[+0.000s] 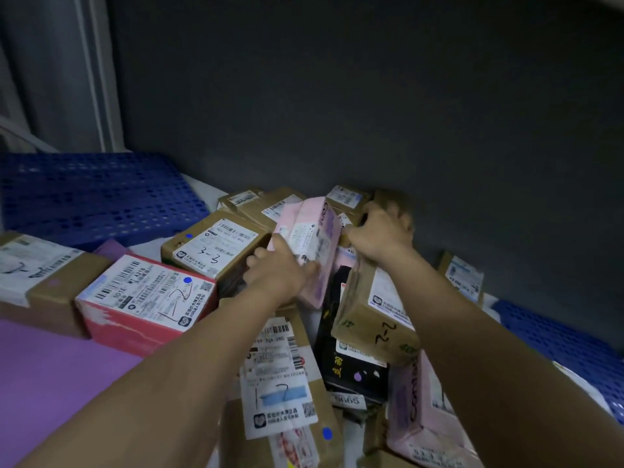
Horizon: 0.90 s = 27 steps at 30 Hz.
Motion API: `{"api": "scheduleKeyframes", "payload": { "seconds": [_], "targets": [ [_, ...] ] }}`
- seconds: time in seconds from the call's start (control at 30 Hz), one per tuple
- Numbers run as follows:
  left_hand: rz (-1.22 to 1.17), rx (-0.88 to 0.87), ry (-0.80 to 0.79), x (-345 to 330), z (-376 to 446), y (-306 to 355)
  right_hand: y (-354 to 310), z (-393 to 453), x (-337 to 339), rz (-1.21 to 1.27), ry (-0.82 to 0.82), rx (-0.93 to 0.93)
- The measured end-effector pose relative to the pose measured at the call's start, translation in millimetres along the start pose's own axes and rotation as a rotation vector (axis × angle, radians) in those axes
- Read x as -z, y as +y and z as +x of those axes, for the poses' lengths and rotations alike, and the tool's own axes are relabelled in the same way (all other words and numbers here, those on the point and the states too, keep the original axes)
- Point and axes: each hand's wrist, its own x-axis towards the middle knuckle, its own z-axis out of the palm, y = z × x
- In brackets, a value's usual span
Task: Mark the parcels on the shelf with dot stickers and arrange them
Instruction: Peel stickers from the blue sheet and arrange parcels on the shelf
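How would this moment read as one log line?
left hand: grips pink parcel | right hand: grips brown box | stage: arranging

A pale shelf (199,189) bears heaped parcels (216,246) and blue perforated mats (94,194).

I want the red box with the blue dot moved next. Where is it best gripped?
Grip the red box across its two short ends, coming from above and the front. Its labelled top faces up, the near long side is exposed, and a brown parcel crowds its left end, so lift before sliding.
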Motion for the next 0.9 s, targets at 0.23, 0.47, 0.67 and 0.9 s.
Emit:
{"api": "scheduleKeyframes", "payload": {
  "seconds": [0.23,0.47,0.67,0.9],
  "targets": [
    [-0.269,-0.090,0.191,38.4,-5.1,-16.0,-9.4,-7.9,2.1,0.061,0.047,0.041],
    [-0.208,0.042,0.322,82.5,-11.4,-27.8,-18.4,-25.7,-0.2,0.062,-0.026,0.119],
    [-0.349,0.102,0.193,103.4,7.2,-60.5,-51.6,-27.7,-27.1,0.104,-0.150,0.218],
    [-0.669,0.160,-0.010,126.2,13.8,-83.9,-111.9,-35.5,-55.0,0.724,-0.487,0.127]
  ]
}}
